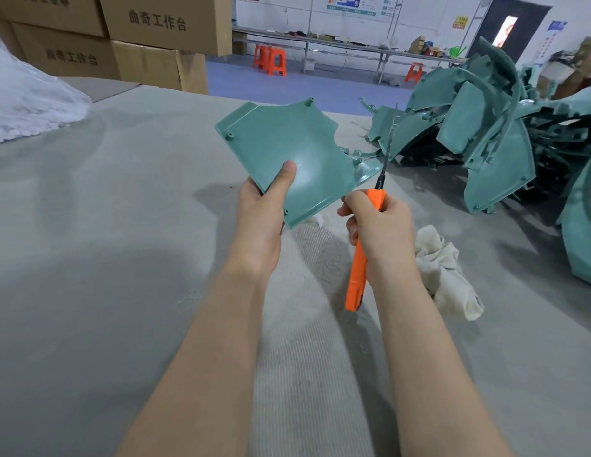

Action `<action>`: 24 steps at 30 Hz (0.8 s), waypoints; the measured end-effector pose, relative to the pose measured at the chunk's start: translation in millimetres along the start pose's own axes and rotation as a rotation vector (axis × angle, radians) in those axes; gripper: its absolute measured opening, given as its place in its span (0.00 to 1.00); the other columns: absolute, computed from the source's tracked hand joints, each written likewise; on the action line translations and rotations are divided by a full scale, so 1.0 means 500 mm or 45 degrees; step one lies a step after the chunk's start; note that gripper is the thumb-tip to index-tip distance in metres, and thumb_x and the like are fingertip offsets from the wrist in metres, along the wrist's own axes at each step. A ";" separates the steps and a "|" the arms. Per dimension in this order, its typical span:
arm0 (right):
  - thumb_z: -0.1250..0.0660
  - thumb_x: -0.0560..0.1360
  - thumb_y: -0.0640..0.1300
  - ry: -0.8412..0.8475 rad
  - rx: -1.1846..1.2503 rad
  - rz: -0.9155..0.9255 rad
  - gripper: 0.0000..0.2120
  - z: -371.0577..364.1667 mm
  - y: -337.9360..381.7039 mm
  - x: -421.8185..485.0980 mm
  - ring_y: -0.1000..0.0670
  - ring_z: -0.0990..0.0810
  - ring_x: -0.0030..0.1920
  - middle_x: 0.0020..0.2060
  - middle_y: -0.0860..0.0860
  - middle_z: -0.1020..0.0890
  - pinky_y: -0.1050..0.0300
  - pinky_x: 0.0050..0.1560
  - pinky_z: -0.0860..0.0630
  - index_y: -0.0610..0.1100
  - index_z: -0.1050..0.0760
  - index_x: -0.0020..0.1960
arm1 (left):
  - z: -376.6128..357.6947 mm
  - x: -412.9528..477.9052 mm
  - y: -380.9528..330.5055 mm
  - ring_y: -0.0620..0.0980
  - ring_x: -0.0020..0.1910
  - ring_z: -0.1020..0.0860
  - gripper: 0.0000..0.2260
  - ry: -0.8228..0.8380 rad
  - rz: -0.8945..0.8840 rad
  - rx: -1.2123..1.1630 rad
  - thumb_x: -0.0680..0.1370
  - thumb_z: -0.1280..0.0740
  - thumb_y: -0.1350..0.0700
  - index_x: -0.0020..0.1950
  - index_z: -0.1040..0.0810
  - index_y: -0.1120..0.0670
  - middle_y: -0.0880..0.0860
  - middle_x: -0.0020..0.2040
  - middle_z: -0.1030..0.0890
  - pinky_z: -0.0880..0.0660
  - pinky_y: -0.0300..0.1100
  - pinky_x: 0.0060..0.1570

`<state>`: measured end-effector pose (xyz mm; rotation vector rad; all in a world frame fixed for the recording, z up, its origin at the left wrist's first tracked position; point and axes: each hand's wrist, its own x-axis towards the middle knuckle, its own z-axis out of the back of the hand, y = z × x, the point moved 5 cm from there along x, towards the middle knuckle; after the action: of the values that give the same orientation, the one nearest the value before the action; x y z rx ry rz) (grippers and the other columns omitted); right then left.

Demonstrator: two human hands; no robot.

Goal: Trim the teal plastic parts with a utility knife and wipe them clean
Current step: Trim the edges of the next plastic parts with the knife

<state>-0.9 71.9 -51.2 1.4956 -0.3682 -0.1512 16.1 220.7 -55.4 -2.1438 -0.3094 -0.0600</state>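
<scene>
My left hand [264,209] grips a flat teal plastic part [287,146] by its lower left edge, thumb on its face, and holds it up above the grey table. My right hand [380,225] grips an orange utility knife [358,265]. Its thin blade points up and lies along the part's lower right edge. A crumpled white cloth [446,272] lies on the table just right of my right forearm.
A heap of teal plastic parts [492,127] fills the table's right side. The grey table surface [122,258] spreads left, with clear plastic wrap [27,100] at far left. Cardboard boxes [122,41] stand behind. Orange stools [271,59] and benches are in the background.
</scene>
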 end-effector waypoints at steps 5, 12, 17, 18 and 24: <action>0.35 0.72 0.38 -0.003 0.030 -0.008 0.11 0.005 0.000 0.002 0.53 0.34 0.24 0.27 0.52 0.23 0.61 0.26 0.36 0.45 0.27 0.31 | 0.007 0.003 -0.005 0.44 0.49 0.17 0.05 -0.038 0.033 -0.113 0.79 0.34 0.57 0.54 0.22 0.51 0.47 0.50 0.16 0.21 0.39 0.44; 0.33 0.72 0.40 0.001 0.091 0.020 0.16 0.005 0.004 0.000 0.52 0.34 0.25 0.32 0.44 0.23 0.60 0.27 0.35 0.49 0.23 0.26 | 0.012 0.002 -0.006 0.45 0.49 0.17 0.07 -0.093 0.073 -0.178 0.79 0.33 0.57 0.56 0.23 0.52 0.48 0.51 0.16 0.21 0.40 0.46; 0.32 0.73 0.42 0.033 0.098 0.039 0.14 -0.003 0.008 -0.001 0.54 0.33 0.22 0.30 0.51 0.18 0.64 0.24 0.34 0.49 0.21 0.29 | 0.008 0.000 -0.007 0.43 0.47 0.17 0.04 -0.080 0.062 -0.137 0.79 0.34 0.57 0.52 0.22 0.51 0.46 0.48 0.16 0.21 0.39 0.44; 0.32 0.73 0.41 0.031 0.099 0.039 0.14 -0.003 0.008 -0.001 0.54 0.33 0.22 0.30 0.50 0.18 0.63 0.24 0.34 0.49 0.22 0.29 | 0.007 0.000 -0.007 0.44 0.48 0.17 0.04 -0.080 0.056 -0.124 0.79 0.34 0.57 0.53 0.22 0.51 0.47 0.49 0.16 0.21 0.39 0.44; 0.34 0.72 0.38 0.004 0.055 0.038 0.12 0.000 0.003 0.001 0.52 0.34 0.25 0.31 0.44 0.22 0.59 0.27 0.34 0.47 0.24 0.30 | 0.000 0.000 -0.006 0.44 0.48 0.17 0.05 -0.039 0.008 -0.054 0.79 0.34 0.58 0.53 0.22 0.51 0.47 0.49 0.16 0.21 0.39 0.43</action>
<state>-0.9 71.9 -49.9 1.5321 -0.3929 -0.1178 15.4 222.4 -53.2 -2.1892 -0.3217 -0.0304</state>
